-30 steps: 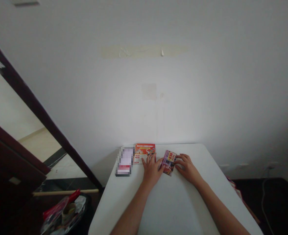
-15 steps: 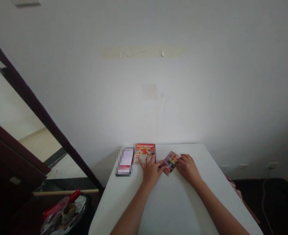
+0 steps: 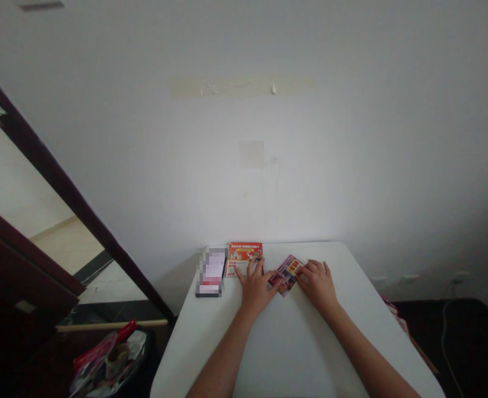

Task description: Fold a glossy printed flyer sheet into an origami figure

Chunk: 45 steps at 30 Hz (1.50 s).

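A small purple and red printed leaflet [image 3: 287, 273] with a yellow price patch lies tilted on the white table [image 3: 294, 342]. My left hand [image 3: 255, 286] lies flat with fingers spread, its thumb touching the leaflet's left corner and its fingertips on an orange and red flyer [image 3: 242, 256]. My right hand [image 3: 319, 283] rests palm down with fingers stretched out, pressing on the leaflet's right edge.
A blurred phone-like slab [image 3: 211, 272] lies at the table's far left corner next to the orange flyer. The table stands against a white wall. A dark door frame [image 3: 61, 182] slants on the left, with a bag of rubbish [image 3: 107, 362] on the floor below.
The leaflet has turned flatter onto the table, and my right hand has slid a little over its right edge. My left hand has barely shifted.
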Motion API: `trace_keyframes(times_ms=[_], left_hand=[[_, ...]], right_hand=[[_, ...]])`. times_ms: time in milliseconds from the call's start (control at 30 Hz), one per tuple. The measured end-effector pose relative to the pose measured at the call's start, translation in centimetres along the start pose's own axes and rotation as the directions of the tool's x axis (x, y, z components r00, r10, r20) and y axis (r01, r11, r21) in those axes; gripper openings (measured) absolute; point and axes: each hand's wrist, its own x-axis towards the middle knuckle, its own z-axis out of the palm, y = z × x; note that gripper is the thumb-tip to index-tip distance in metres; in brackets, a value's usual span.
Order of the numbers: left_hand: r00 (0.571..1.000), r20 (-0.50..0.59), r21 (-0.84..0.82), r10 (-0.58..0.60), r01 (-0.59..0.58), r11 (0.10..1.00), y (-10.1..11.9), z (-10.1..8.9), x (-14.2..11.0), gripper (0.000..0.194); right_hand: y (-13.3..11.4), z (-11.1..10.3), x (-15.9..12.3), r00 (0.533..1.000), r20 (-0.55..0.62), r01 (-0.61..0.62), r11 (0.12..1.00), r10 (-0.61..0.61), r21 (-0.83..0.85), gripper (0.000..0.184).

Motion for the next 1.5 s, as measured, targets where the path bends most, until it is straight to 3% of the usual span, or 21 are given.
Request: trace_keyframes(times_ms=[367, 533, 733, 1033, 1267, 1500], left_hand=[[0.998, -0.058, 0.005, 0.036, -0.036, 0.999, 0.0, -0.1, -0.1, 0.033], [0.997, -0.043, 0.005, 0.056, -0.056, 0.998, -0.3, 0.0, 0.0, 0.019], [0.998, -0.001, 0.0, 0.059, -0.059, 0.998, -0.3, 0.0, 0.0, 0.04], [0.997, 0.08, 0.037, -0.012, 0.009, 0.999, 0.1, -0.9, -0.1, 0.045], [0.997, 0.081, 0.003, -0.012, 0.011, 1.0, -0.2, -0.7, 0.0, 0.045], [0.997, 0.078, 0.027, -0.005, 0.003, 1.0, -0.2, -0.6, 0.0, 0.043]], right_hand=[[0.1, 0.6, -0.9, 1.0, -0.011, 0.011, 0.999, -0.011, 0.037, 0.029], [-0.1, 0.4, -0.1, 0.998, -0.014, 0.054, 0.997, -0.053, 0.056, 0.021], [-0.1, 0.5, 0.7, 0.997, -0.004, 0.075, 0.996, -0.075, 0.057, 0.019], [1.0, 0.5, 0.6, 0.994, 0.073, 0.079, 0.992, -0.086, 0.094, 0.027], [1.4, 0.3, 0.0, 0.989, 0.072, 0.12, 0.985, -0.129, 0.125, 0.039], [2.1, 0.1, -0.2, 0.978, 0.144, 0.122, 0.977, -0.148, 0.175, 0.049]])
